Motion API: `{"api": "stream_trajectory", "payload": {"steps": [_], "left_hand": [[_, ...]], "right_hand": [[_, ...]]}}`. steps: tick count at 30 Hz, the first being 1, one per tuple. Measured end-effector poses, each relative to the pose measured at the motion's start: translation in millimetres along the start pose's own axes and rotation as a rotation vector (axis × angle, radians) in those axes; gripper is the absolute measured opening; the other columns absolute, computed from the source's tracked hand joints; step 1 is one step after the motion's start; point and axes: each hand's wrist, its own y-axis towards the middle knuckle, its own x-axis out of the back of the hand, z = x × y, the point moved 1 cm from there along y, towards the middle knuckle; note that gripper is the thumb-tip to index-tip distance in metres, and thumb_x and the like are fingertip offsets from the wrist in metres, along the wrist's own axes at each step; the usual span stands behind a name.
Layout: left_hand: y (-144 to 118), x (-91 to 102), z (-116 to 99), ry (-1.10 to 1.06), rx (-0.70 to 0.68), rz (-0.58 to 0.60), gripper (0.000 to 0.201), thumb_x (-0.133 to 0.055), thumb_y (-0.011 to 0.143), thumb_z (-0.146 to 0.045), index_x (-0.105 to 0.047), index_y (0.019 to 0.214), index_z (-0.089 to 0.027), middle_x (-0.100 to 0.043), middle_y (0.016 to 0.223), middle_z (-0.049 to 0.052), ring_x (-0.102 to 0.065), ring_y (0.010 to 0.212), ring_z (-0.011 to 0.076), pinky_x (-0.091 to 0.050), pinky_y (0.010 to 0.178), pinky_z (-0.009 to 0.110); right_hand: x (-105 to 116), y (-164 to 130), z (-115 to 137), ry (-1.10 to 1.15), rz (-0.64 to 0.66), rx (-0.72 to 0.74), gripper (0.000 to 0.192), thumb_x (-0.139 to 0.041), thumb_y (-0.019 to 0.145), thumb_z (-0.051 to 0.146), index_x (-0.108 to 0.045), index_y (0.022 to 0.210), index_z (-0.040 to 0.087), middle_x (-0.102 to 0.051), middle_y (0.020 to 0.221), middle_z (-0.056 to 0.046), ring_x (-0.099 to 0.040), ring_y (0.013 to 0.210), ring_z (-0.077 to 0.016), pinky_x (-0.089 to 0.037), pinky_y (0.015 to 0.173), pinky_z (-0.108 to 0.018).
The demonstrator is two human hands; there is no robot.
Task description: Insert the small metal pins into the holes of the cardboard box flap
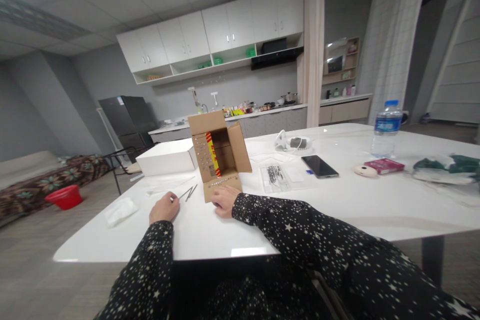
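Note:
An open cardboard box (pixel 221 155) stands upright on the white table (pixel 202 240), its flaps folded outward. Small round studs dot one side panel, and a row of pale dots runs along the lower flap. My right hand (pixel 225 201) lies on that lower flap, fingers bent and closed at its edge. To the left, my left hand (pixel 164 208) rests on the table with curled fingers closed around the near end of a thin dark rod (pixel 185 193). A second thin rod (pixel 191 193) lies right beside it. The fingertips of both hands are partly hidden.
A clear case of small metal pieces (pixel 275 175), a black phone (pixel 320 165), a red packet (pixel 386 166) and a water bottle (pixel 386 130) stand or lie to the right. Behind my left hand are a white box (pixel 167 157) and crumpled tissue (pixel 120 211).

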Motion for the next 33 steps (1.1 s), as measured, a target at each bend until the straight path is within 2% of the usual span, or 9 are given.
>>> {"api": "stream_trajectory", "payload": {"steps": [10,16,26,33], "left_hand": [[3.9,-4.4,3.5,-0.008,-0.004,-0.01,0.026,-0.039,0.073,-0.035,-0.057,0.089,-0.025,-0.067,0.093,0.008,-0.061,0.087,0.0273,-0.043,0.069,0.035],[4.2,-4.5,3.8,-0.008,-0.01,-0.014,0.026,-0.04,0.073,-0.035,-0.058,0.089,-0.025,-0.067,0.093,0.008,-0.061,0.086,0.027,-0.043,0.069,0.035],[3.2,-2.8,2.5,-0.016,-0.002,0.001,0.025,-0.039,0.074,-0.034,-0.057,0.089,-0.025,-0.067,0.094,0.007,-0.06,0.089,0.027,-0.044,0.071,0.035],[2.7,-3.0,2.9,-0.019,-0.008,-0.004,0.024,-0.039,0.074,-0.034,-0.056,0.089,-0.025,-0.067,0.095,0.007,-0.061,0.089,0.027,-0.044,0.071,0.035]], "right_hand": [[-3.2,1.9,-0.1,-0.066,0.065,-0.011,0.015,-0.048,0.074,0.025,-0.062,0.077,0.019,-0.059,0.083,-0.005,-0.053,0.081,-0.0197,-0.039,0.069,-0.035],[-3.8,1.4,0.4,-0.074,0.077,-0.015,0.016,-0.046,0.077,0.024,-0.061,0.081,0.019,-0.06,0.086,-0.005,-0.053,0.082,-0.0191,-0.039,0.072,-0.035],[-2.7,0.9,0.5,-0.038,0.027,-0.035,0.015,-0.048,0.075,0.027,-0.054,0.085,0.017,-0.06,0.088,-0.007,-0.052,0.081,-0.0203,-0.037,0.07,-0.034],[-3.6,1.3,-0.5,0.01,-0.047,-0.013,0.01,-0.051,0.072,0.025,-0.052,0.078,0.018,-0.058,0.085,-0.005,-0.049,0.081,-0.0195,-0.034,0.07,-0.032]]}}
